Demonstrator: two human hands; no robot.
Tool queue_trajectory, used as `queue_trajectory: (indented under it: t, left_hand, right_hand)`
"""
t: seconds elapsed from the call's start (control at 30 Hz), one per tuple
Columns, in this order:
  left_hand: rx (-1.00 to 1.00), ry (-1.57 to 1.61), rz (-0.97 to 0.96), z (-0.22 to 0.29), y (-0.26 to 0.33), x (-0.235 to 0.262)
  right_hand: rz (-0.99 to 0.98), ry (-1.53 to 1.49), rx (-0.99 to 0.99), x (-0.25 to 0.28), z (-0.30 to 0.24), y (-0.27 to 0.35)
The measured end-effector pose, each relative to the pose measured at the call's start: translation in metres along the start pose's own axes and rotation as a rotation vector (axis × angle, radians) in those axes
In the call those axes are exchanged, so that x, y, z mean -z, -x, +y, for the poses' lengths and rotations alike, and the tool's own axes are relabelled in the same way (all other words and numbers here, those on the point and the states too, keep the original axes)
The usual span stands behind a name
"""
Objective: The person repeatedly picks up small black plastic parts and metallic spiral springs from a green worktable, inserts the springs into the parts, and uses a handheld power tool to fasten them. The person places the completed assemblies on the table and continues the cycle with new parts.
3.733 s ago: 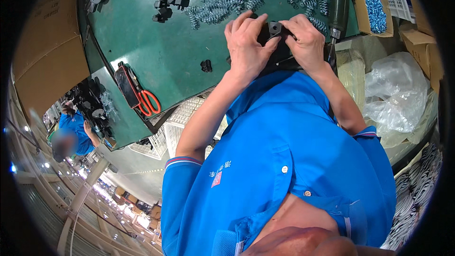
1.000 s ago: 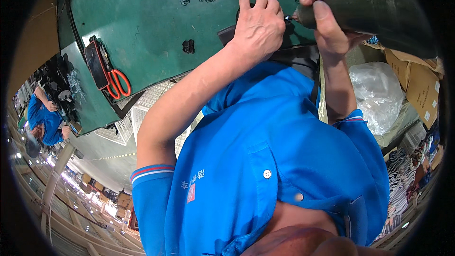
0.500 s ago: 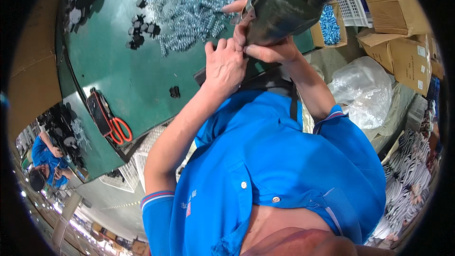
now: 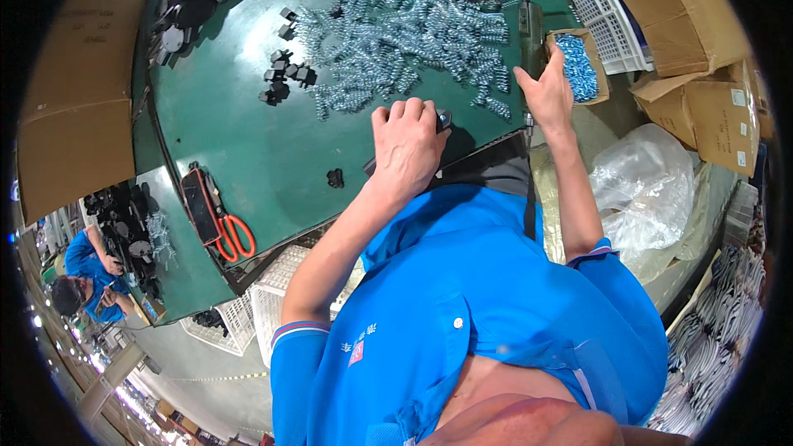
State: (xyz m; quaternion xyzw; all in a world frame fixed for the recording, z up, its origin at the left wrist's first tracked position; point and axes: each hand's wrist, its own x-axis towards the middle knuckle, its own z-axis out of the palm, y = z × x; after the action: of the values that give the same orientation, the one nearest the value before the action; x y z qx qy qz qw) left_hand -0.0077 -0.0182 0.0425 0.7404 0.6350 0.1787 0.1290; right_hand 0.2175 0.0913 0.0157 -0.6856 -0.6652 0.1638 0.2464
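Note:
Near the table's front edge, my left hand (image 4: 405, 144) is closed over a small dark part (image 4: 443, 120). Only its shiny end shows past the fingers, so its kind is hidden. To the right, my right hand (image 4: 548, 97) has thumb and fingers apart, with the thumb over a dark green power screwdriver (image 4: 532, 33) that lies along the right of the table. Just beyond that hand stands an open carton (image 4: 605, 83) of small blue-and-silver pieces (image 4: 578, 66). A wide heap of metal springs (image 4: 405, 41) spreads in front of both hands.
Black blocks (image 4: 285, 74) lie left of the springs, and black round parts (image 4: 206, 0) at the far left. Orange-handled scissors (image 4: 235, 238) rest near the left edge. White crates (image 4: 599, 8), cartons (image 4: 694, 107) and clear plastic (image 4: 644, 182) are at right. A co-worker (image 4: 91, 272) sits far left.
The power screwdriver has gone from above my left hand down to the right side of the table. My right hand has moved right and its fingers have spread; my left hand stays closed.

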Motion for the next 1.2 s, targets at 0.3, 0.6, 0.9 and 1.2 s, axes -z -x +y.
queue_trajectory:
  t: [0.3, 0.6, 0.9, 1.2]
  left_hand:
    - [0.959, -0.536, -0.244, -0.072, 0.187, 0.114]
    - [0.809, -0.363, -0.063, -0.079, 0.189, 0.100]
    - [0.255, 0.147, 0.052, -0.060, -0.207, 0.000]
    - [0.275, 0.850, 0.175, -0.068, -0.240, -0.016]
  right_hand:
    - [-0.128, 0.325, -0.072, 0.070, 0.001, -0.034]
    - [-0.180, 0.477, -0.001, 0.057, 0.077, -0.054]
    - [-0.007, 0.014, -0.072, 0.060, 0.093, -0.043]
    - [-0.441, -0.939, -0.598, 0.043, 0.085, 0.112]
